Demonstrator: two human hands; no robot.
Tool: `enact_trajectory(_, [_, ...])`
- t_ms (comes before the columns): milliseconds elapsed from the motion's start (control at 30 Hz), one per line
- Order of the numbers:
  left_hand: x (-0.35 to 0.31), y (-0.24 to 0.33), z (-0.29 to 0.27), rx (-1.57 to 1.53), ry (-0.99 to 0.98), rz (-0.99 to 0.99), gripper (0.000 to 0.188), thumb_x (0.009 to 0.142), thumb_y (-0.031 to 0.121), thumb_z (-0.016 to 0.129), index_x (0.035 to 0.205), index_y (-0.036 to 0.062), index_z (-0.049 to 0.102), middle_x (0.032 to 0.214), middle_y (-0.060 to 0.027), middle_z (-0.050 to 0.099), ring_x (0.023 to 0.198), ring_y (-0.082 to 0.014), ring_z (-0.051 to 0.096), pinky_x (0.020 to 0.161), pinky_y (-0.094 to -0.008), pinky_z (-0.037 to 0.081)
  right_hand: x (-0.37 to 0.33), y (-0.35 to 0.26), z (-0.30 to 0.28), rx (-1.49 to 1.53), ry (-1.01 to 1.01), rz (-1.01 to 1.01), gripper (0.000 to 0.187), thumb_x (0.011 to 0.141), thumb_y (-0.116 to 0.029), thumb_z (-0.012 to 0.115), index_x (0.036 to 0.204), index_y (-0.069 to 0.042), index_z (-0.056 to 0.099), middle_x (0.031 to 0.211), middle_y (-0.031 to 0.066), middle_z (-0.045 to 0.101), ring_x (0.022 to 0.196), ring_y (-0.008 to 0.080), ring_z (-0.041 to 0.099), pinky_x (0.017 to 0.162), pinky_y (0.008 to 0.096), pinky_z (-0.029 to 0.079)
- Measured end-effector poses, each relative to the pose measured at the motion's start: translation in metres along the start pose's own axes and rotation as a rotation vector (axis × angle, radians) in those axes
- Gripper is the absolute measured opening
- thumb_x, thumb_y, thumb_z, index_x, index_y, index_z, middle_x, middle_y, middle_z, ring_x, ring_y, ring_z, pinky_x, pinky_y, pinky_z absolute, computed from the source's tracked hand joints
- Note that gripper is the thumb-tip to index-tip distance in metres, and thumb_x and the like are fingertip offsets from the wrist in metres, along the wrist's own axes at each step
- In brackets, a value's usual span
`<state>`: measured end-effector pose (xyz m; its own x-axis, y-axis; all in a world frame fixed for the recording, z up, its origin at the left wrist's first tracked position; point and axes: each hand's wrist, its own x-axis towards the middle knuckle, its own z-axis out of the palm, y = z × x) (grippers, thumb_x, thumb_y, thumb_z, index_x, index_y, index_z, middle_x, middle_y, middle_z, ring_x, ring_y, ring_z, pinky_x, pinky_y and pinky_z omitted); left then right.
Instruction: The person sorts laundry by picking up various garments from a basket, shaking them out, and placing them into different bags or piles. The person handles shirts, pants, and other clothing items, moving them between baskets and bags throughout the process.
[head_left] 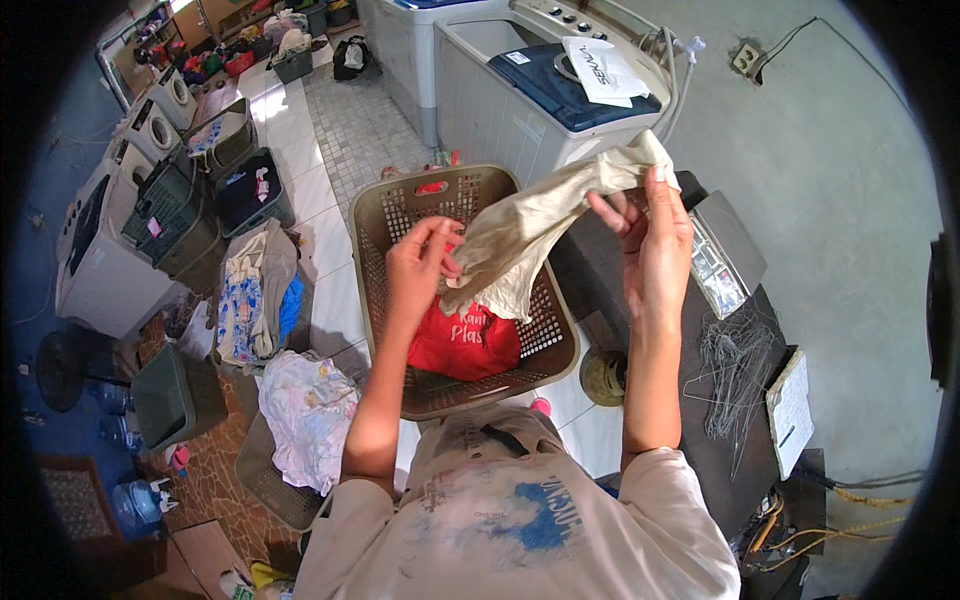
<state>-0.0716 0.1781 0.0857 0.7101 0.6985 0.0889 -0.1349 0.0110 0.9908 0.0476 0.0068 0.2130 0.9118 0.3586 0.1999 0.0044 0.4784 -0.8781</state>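
Note:
A cream garment (545, 220) is stretched in the air between my two hands, above a brown plastic laundry basket (553, 362); its exact kind does not show. My right hand (655, 240) pinches its upper right end between thumb and fingers. At the lower left end, my left hand (422, 262) has its fingers curled closed on the cloth, lower than the right hand. A loose lower part of the garment hangs into the basket. Beneath it lies a red cloth item (465, 345) with white lettering, partly covered by the garment.
Washing machines (530, 125) stand ahead, one with a white bag (606, 72) on its lid. At right, a dark table (725, 420) carries wire hangers (740, 365) and a notepad (790, 412). Filled laundry baskets (255, 190) line the left, near white clothes (308, 418).

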Motion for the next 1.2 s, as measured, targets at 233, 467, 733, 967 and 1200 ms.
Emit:
enact_trajectory(233, [-0.008,0.020,0.055,0.270,-0.225,0.474,0.041,0.073,0.013,0.071,0.108,0.0008,0.052,0.113,-0.0108,0.054,0.092,-0.0194,0.056,0.080,-0.0304,0.046,0.002,0.000,-0.013,0.021,-0.230,0.158,0.032,0.092,-0.028,0.049,0.099,0.003,0.057,0.088,0.0080,0.060,0.072,0.0118,0.059,0.070,0.0287,0.056])
enact_trajectory(467, [-0.007,0.043,0.109,0.431,-0.013,0.427,0.020,0.081,0.015,0.063,0.095,0.0004,0.060,0.071,-0.0146,0.061,0.061,-0.0167,0.059,0.059,-0.0309,0.046,0.028,-0.008,-0.057,-0.226,-0.384,0.130,0.033,0.092,-0.029,0.050,0.099,0.003,0.056,0.091,0.0071,0.060,0.080,0.0120,0.059,0.073,0.0270,0.052])
enact_trajectory(733, [-0.013,0.081,0.184,-0.309,-0.230,0.093,0.027,0.091,0.014,0.052,0.111,-0.0043,0.054,0.095,-0.0059,0.062,0.079,-0.0077,0.058,0.069,-0.0207,0.048,-0.003,0.010,-0.119,-0.462,-0.339,-0.208,0.049,0.075,-0.019,0.073,0.109,-0.002,0.041,0.091,0.0087,0.053,0.086,0.0148,0.056,0.064,0.0273,0.050])
enact_trajectory(967, [-0.041,0.106,0.236,-0.249,-0.829,0.154,0.057,0.082,-0.001,0.052,0.135,-0.0032,0.030,0.128,-0.0120,0.045,0.112,-0.0151,0.048,0.093,-0.0268,0.039,-0.001,-0.067,-0.172,-0.681,-0.152,-0.527,0.088,0.058,-0.008,0.080,0.133,-0.008,0.033,0.127,0.0144,0.033,0.107,0.0262,0.048,0.085,0.0359,0.046])
enact_trajectory(1200, [-0.057,0.101,0.284,-0.376,-1.041,-0.095,0.060,0.075,-0.008,0.059,0.127,-0.0006,0.031,0.123,-0.0127,0.045,0.114,-0.0172,0.046,0.096,-0.0298,0.038,0.008,-0.126,-0.231,-0.587,-0.346,-0.116,0.019,0.077,-0.016,0.069,0.086,-0.002,0.061,0.070,0.0002,0.059,0.068,0.0052,0.053,0.060,0.0218,0.042])
